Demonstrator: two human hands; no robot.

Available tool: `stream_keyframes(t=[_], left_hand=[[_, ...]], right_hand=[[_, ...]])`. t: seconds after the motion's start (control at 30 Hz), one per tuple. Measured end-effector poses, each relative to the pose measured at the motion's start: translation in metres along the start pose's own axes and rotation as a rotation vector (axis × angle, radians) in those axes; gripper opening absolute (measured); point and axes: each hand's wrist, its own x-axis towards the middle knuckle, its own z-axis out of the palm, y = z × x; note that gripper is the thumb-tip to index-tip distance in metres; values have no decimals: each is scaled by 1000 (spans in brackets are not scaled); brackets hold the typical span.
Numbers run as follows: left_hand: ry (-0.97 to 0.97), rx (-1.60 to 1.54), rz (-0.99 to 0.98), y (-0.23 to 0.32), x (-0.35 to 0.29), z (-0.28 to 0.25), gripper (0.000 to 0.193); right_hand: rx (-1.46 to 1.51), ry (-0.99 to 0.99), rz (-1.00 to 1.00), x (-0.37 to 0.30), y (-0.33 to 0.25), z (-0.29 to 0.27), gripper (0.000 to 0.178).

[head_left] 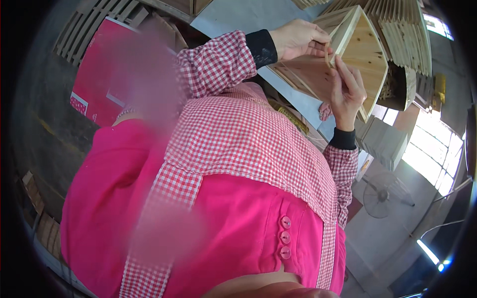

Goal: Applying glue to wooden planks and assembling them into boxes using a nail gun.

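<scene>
A pale pine box (365, 54) with an angled outline stands tilted in front of me at the upper right, its light rim toward me. My left hand (300, 40) is closed at the box's near corner, pinching a short, thin tan strip (327, 52) between thumb and fingers. At the same corner, just below the strip, my right hand (349, 88) has its thumb and forefinger closed on the box edge. The fingertips partly hide the contact there, and the strip's lower end reaches close to them.
Stacked thin wooden panels (401, 35) stand behind the box. The box rests by a pale blue-grey worktop (223, 17). A small pink crumpled thing (325, 111) lies near my right wrist. Slatted pallets (89, 30) and a red package (94, 79) are at left, a fan (382, 194) at right.
</scene>
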Motion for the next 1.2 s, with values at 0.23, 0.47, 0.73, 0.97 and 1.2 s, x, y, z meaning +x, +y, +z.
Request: stream_keyframes(t=[0.23,0.47,0.73,0.97,1.2], left_hand=[[37,140,50,-5,3,0,8],[-44,287,47,-7,5,-15,16],[23,1249,697,-46,-31,-41,29],[45,1356,723,-48,-29,-43,33],[38,1365,686,-48,-30,-43,30]], right_hand=[[60,88,134,1,-12,8,26],[-335,100,178,8,-19,22,29],[-514,220,129,11,-14,37,42],[-509,219,128,10,-15,36,42],[-451,173,55,12,-16,30,37]])
